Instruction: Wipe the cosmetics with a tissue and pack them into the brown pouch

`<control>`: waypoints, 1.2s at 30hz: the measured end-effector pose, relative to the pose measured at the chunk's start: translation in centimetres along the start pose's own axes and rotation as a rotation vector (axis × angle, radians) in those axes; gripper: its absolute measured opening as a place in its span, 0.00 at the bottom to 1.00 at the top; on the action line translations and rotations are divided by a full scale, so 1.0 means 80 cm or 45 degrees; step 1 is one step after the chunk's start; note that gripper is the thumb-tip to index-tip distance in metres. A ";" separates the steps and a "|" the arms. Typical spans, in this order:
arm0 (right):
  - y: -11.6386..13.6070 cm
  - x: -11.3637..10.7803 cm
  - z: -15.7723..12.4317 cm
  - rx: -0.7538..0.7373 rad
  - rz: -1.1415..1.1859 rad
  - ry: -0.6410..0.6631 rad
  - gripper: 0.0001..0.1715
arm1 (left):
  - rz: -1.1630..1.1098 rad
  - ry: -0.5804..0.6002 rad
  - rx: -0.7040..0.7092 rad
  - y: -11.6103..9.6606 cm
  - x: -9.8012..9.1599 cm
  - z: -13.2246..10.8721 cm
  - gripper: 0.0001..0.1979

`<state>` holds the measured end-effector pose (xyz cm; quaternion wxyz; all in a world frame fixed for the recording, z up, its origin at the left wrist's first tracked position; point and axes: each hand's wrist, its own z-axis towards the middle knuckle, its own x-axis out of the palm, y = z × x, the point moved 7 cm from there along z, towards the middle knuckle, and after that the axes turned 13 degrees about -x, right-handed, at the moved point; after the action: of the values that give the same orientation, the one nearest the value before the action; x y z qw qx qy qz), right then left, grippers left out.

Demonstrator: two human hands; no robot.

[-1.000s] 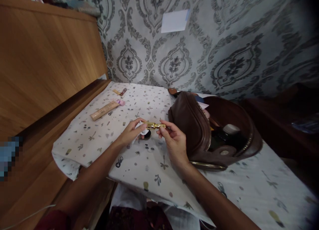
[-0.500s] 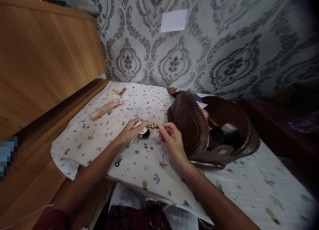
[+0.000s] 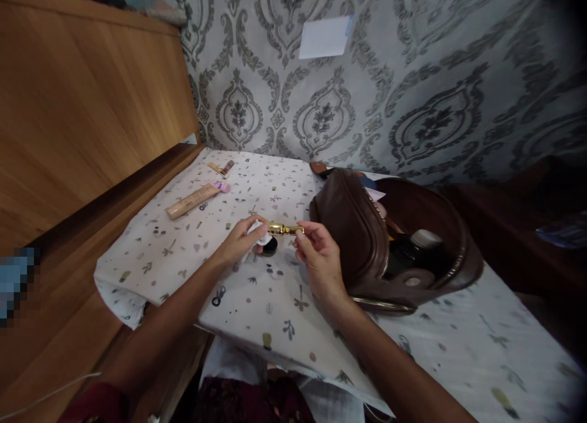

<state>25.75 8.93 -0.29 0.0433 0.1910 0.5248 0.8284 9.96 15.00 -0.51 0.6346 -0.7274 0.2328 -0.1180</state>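
Gold tube [image 3: 285,230] pinched between left hand [image 3: 239,244] and right hand [image 3: 320,259] above leaf-print tablecloth [image 3: 174,252], damask wallpaper [image 3: 413,93] behind.

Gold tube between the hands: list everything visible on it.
The gold tube is slim, shiny and metallic-looking, with a darker joint near its middle. It is held about level above the patterned cloth, just left of the brown bag. The left hand pinches its left end, the right hand its right end.
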 end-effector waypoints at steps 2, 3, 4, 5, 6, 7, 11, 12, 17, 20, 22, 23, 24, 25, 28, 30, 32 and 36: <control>0.000 0.000 0.000 0.008 -0.003 -0.002 0.19 | -0.002 0.001 -0.010 0.001 0.000 0.000 0.22; 0.000 0.000 -0.001 0.010 -0.006 -0.005 0.19 | -0.002 0.000 -0.017 0.001 0.000 -0.001 0.22; 0.000 0.000 -0.001 0.010 -0.008 -0.009 0.19 | -0.003 0.001 -0.025 0.001 0.000 -0.001 0.23; 0.000 -0.001 -0.001 0.009 -0.007 -0.014 0.19 | -0.007 0.001 -0.029 0.000 0.000 -0.001 0.23; 0.000 -0.001 -0.002 0.005 -0.003 -0.021 0.19 | -0.012 0.001 -0.031 0.000 0.000 -0.001 0.23; 0.000 -0.002 -0.002 0.001 0.003 -0.026 0.19 | -0.016 -0.001 -0.030 0.000 0.000 -0.001 0.23; 0.000 -0.002 -0.001 -0.007 0.024 -0.032 0.19 | -0.016 0.001 -0.014 0.000 0.000 -0.001 0.23; 0.000 -0.002 -0.001 -0.007 0.025 -0.030 0.19 | -0.014 0.003 -0.008 0.000 0.000 -0.001 0.23; 0.001 0.001 -0.001 -0.005 0.007 -0.012 0.20 | 0.010 0.000 -0.002 -0.002 0.002 -0.002 0.23; 0.000 0.000 -0.001 -0.009 -0.084 0.017 0.21 | 0.021 0.018 -0.022 -0.004 0.005 -0.005 0.25; -0.001 -0.001 -0.002 -0.011 -0.163 0.041 0.24 | 0.017 0.027 -0.030 -0.005 0.006 -0.006 0.25; -0.003 -0.002 -0.002 -0.009 -0.203 0.057 0.26 | 0.017 0.031 -0.034 -0.005 0.007 -0.007 0.25; -0.004 -0.002 -0.002 -0.005 -0.239 0.071 0.28 | 0.014 0.033 -0.037 -0.005 0.007 -0.007 0.24; -0.005 -0.003 -0.002 0.003 -0.263 0.080 0.29 | 0.010 0.032 -0.040 -0.004 0.007 -0.006 0.24; -0.006 -0.005 -0.001 0.035 -0.227 0.056 0.31 | -0.004 0.020 -0.043 -0.002 0.005 -0.003 0.25; -0.005 -0.005 0.000 0.031 -0.158 0.034 0.28 | -0.007 0.009 -0.027 -0.001 0.003 -0.001 0.25; -0.003 -0.001 0.001 0.006 -0.105 0.057 0.26 | 0.002 0.009 -0.011 0.000 0.002 0.000 0.25; 0.000 0.003 0.002 -0.032 -0.057 0.086 0.18 | 0.032 0.023 0.004 0.001 0.002 0.000 0.25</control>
<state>25.55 9.12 -0.20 0.0465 0.1506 0.5197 0.8397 10.10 14.94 -0.61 0.6350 -0.7225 0.2473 -0.1171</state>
